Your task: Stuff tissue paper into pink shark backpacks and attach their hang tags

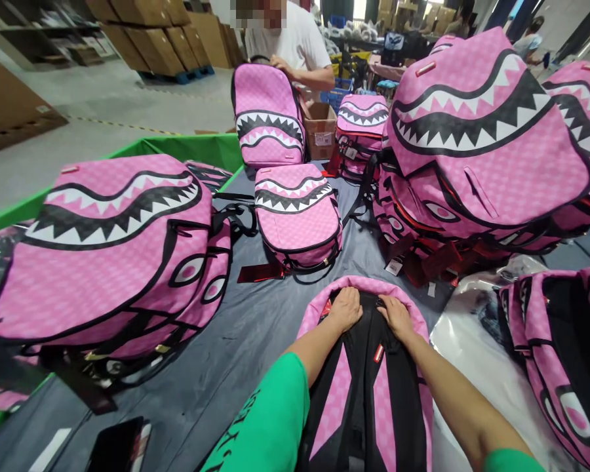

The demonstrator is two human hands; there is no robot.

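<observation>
A pink and black backpack lies in front of me with its strap side up. My left hand is closed on the upper left of its black back, near the shoulder strap tops. Opposite it, my right hand grips the upper right edge, fingers bent at the seam. Just what each set of fingertips pinches is partly hidden. Beyond my hands, a small pink backpack with a shark-mouth print rests on the table, a dark red tag beside it.
Stacked pink backpacks stand at the left and right. Another backpack lies near right by clear plastic. A phone lies on the grey table cover. Across the table, a person handles an upright backpack.
</observation>
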